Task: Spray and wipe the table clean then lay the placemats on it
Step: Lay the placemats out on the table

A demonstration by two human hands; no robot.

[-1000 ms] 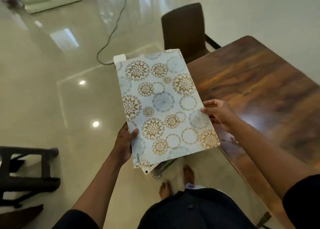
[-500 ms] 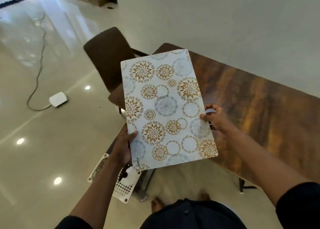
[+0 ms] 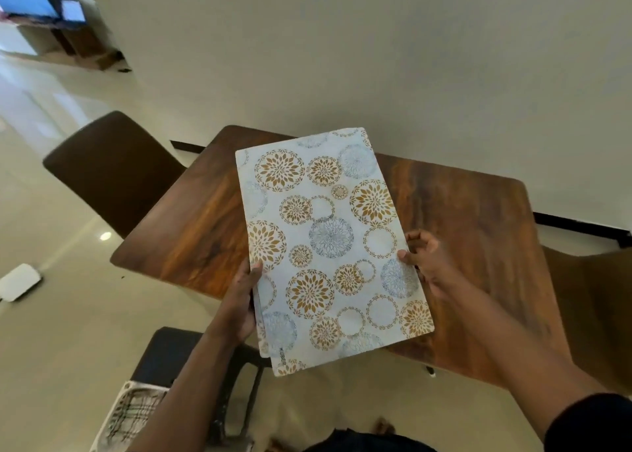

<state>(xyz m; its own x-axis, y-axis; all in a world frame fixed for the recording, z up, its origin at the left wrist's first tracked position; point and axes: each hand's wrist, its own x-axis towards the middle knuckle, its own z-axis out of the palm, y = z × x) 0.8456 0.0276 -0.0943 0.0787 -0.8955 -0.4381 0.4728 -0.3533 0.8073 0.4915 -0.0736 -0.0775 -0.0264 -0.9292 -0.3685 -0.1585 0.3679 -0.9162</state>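
Floor (image 3: 61, 332): glossy pale tile, one round light reflection. White flat box (image 3: 18, 282) lies on it at 9 o'clock of frame. White lattice basket (image 3: 116, 414) at 7 o'clock, holding a checked cloth (image 3: 131, 417); exact weave not resolvable.

Chair (image 3: 113, 171): dark brown, rounded back, at the table's left end. A second dark chair (image 3: 171, 352) sits below the left hand.

Table (image 3: 478, 233): wood grain, reddish-brown, polished, rounded corners; its far edge is near a plain off-white wall (image 3: 342, 48).

Left hand (image 3: 239, 301): grips the left long edge of the mats (image 3: 328, 246), thumb on top, fingers beneath.

Mats: a stack, at least two layers visible at the near corner. Rectangular, rounded corners, thin and stiff-looking. Pale ground printed with gold and grey-blue floral roundels plus ring wreaths. Small dark lettering along the near-left edge, too blurred to read reliably. Stack is held above the table, at 12 o'clock from the person, long axis pointing away, near end overhanging the table edge.

Right hand (image 3: 427, 263): pinches the right long edge, thumb tip on the printed face, remaining fingers curled behind the edge.

Dark sleeve (image 3: 588, 424) at 5 o'clock.
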